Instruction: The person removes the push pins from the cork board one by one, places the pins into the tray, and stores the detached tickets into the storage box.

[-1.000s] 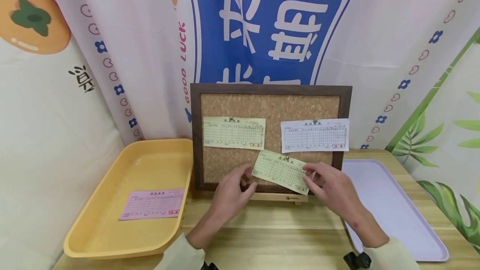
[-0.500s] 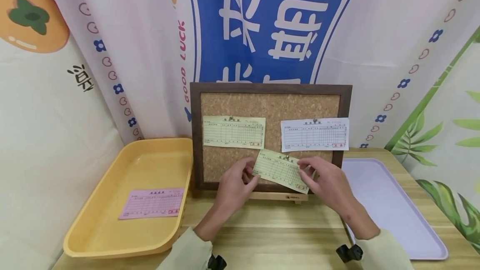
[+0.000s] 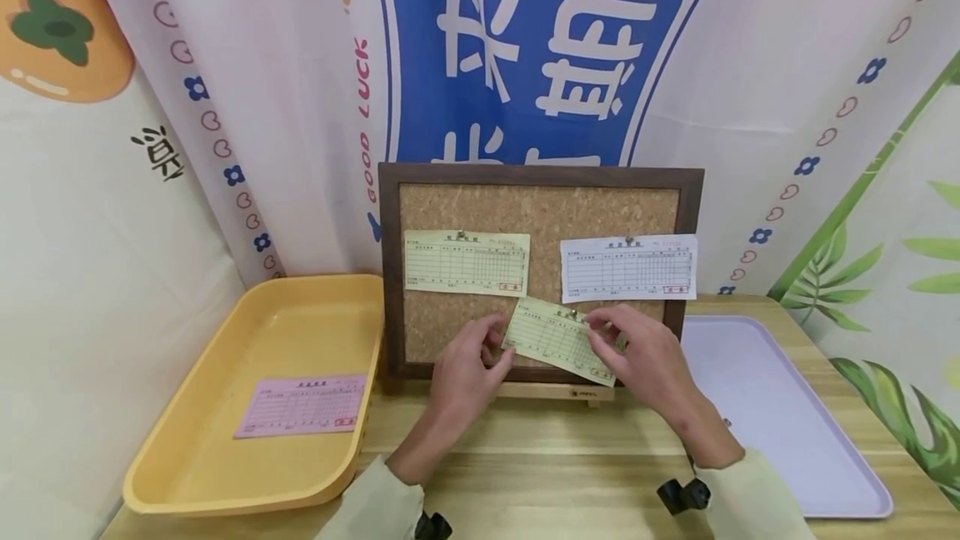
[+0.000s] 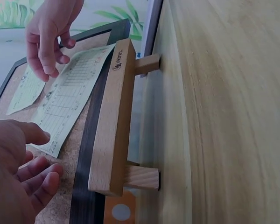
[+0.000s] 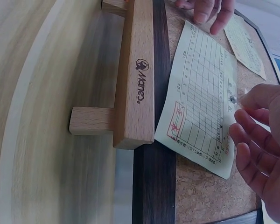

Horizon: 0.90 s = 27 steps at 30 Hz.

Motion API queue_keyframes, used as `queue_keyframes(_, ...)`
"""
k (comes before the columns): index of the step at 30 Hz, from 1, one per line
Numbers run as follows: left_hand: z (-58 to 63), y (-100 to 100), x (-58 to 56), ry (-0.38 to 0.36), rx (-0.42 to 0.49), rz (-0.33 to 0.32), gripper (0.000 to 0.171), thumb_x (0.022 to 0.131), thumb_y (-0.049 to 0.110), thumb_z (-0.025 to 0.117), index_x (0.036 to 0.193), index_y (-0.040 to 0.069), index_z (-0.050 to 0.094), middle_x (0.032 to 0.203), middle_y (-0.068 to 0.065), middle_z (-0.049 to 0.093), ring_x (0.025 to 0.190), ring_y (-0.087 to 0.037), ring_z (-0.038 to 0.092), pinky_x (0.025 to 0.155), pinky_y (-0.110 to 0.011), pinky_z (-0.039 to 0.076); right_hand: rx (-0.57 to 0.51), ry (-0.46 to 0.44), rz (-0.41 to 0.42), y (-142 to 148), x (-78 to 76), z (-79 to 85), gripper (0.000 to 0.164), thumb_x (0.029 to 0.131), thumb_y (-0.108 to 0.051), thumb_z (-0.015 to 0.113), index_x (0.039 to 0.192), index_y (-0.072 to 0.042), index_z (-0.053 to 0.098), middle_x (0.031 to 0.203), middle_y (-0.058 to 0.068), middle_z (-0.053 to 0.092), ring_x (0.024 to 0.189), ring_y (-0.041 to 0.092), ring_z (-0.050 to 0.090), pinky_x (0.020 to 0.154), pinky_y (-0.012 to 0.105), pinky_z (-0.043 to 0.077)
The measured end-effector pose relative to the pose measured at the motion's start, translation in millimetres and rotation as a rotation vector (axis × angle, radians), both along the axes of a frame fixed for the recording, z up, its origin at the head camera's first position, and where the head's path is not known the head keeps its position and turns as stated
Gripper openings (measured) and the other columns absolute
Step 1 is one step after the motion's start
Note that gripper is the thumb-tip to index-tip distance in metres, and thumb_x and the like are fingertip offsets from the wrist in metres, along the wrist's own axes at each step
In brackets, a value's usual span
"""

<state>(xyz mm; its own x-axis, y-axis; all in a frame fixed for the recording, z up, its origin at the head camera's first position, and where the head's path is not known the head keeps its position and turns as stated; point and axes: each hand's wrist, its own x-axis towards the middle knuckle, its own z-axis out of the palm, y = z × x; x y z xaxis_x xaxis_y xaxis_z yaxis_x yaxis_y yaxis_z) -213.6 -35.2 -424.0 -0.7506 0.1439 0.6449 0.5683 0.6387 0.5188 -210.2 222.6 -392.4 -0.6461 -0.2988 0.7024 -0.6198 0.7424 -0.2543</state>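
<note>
A tilted pale-green receipt slip (image 3: 551,338) hangs low on the framed cork board (image 3: 457,208), held by a small metal pushpin (image 5: 233,99) at its top edge. My left hand (image 3: 467,365) is by the slip's left corner, thumb and fingers apart and gripping nothing. Over the slip's upper right is my right hand (image 3: 637,357), its fingertips close beside the pushpin (image 3: 573,315); whether they touch it I cannot tell. The right fingers are loosely bent. Another green slip (image 3: 467,263) is pinned level at upper left, and a white slip (image 3: 628,268) at upper right.
A yellow tray (image 3: 255,490) at left holds a pink receipt slip (image 3: 302,407). The lilac tray (image 3: 780,407) lies at right, partly behind my right forearm. Below the board is its wooden stand (image 4: 113,116). A printed curtain (image 3: 300,107) hangs behind.
My right hand has moved left along the tilted slip, from its right end to beside the pushpin. My left hand shifted slightly right, then stayed. The slip hangs as before.
</note>
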Motion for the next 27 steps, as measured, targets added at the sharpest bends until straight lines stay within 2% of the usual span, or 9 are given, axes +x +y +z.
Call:
queue_keyframes(8, 0.6, 0.6, 0.3, 0.059, -0.064, 0.025, 0.036, 0.085, 0.011, 0.086, 0.118, 0.005, 0.071, 0.093, -0.003, 0.066, 0.070, -0.012, 0.067, 0.057, -0.026, 0.052, -0.008, 0.005, 0.000, -2.8, -1.4, 2.1, 0.015, 0.090, -0.004, 0.076, 0.103, -0.009, 0.074, 0.092, -0.002, 0.070, 0.074, 0.009, 0.063, 0.056, 0.026, 0.050)
queue_keyframes(16, -1.8, 5.0, -5.0, 0.170, -0.109, 0.031, 0.041, 0.082, 0.010, 0.089, 0.117, 0.003, 0.069, 0.088, -0.003, 0.066, 0.065, -0.012, 0.065, 0.052, -0.022, 0.048, -0.036, -0.017, 0.008, -7.1, -5.0, 4.4, 0.016, 0.090, -0.002, 0.075, 0.105, -0.009, 0.075, 0.092, -0.004, 0.069, 0.075, 0.010, 0.063, 0.057, 0.027, 0.051)
queue_keyframes(27, -2.0, 10.8, -10.9, 0.120, -0.096, 0.038, 0.052, 0.079, 0.000, 0.087, 0.125, 0.008, 0.065, 0.087, 0.001, 0.063, 0.066, -0.010, 0.062, 0.053, -0.022, 0.048, -0.048, -0.038, 0.005, -9.2, -7.6, 4.0, 0.017, 0.091, -0.002, 0.074, 0.107, -0.009, 0.074, 0.095, -0.001, 0.071, 0.076, 0.011, 0.063, 0.060, 0.031, 0.053)
